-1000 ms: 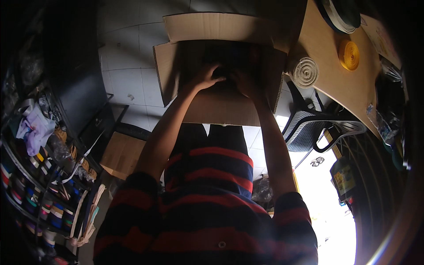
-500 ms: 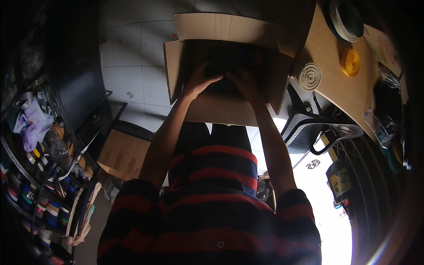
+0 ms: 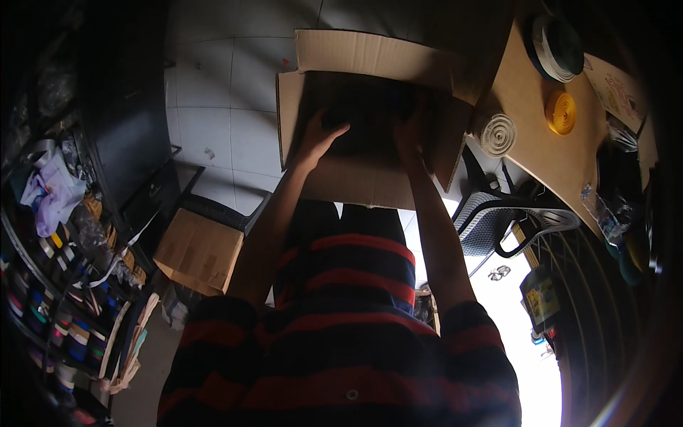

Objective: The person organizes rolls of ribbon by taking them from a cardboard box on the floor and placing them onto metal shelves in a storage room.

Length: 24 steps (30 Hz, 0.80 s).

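An open cardboard box (image 3: 366,181) stands in front of me with its flaps folded outward. Both my hands reach down into its dark inside. My left hand (image 3: 317,142) is near the box's left wall, its thumb stretched toward the middle, apart from the fingers. By the right wall is my right hand (image 3: 408,135), its fingers mostly lost in shadow. Dark contents lie between and beyond the hands, with a faint blue item (image 3: 395,96) at the far side. Their kind is too dark to make out.
To the right, a wooden table (image 3: 530,135) holds a beige webbing roll (image 3: 497,135), a yellow roll (image 3: 560,112) and a white-and-dark roll (image 3: 558,50). A mesh chair (image 3: 484,224) stands below it. At left are a smaller carton (image 3: 199,249) and a crowded shelf (image 3: 64,306).
My hands have moved apart inside the box, the left one leftward and the right one toward the right wall. The view has shifted slightly.
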Available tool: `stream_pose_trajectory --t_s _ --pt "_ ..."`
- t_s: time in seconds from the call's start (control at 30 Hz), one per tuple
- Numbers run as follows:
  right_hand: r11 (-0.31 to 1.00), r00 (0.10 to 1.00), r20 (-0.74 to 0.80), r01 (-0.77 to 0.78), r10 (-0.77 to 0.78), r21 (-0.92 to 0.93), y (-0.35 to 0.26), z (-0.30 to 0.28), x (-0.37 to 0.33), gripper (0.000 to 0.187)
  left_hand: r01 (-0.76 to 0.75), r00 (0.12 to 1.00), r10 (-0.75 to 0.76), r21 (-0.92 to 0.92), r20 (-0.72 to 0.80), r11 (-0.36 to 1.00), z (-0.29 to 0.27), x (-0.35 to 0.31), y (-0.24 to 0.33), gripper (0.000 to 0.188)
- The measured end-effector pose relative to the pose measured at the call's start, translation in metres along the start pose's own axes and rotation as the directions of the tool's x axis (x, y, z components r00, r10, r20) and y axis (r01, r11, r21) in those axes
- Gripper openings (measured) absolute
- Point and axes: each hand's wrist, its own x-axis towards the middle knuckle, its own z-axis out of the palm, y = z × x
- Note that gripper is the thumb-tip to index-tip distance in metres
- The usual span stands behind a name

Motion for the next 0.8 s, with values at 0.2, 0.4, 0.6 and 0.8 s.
stream_pose_trajectory --t_s 0.2,0.4,0.6,0.8 --pt "0.993 0.992 0.059 0.111 -0.113 0.024 0.002 -0.007 0.011 0.073 0.074 0.997 -0.074 -0.011 0.034 0.997 -0.004 -0.002 0.007 0.072" --pt "0.99 0.993 0.054 0.104 -0.109 0.091 0.012 -0.003 0.014 0.064 0.035 0.999 -0.035 -0.015 0.005 0.999 -0.003 0.0 0.0 0.071" --pt "0.981 0.995 0.028 0.093 -0.099 0.172 0.021 -0.003 0.0 0.062 0.06 0.998 -0.06 -0.048 -0.012 0.997 -0.005 0.0 0.002 0.072" --pt "0.895 0.884 0.178 -0.445 0.432 0.034 0.007 -0.018 -0.028 0.072 0.079 0.997 -0.08 -0.098 -0.011 0.992 -0.005 0.001 0.002 0.072"
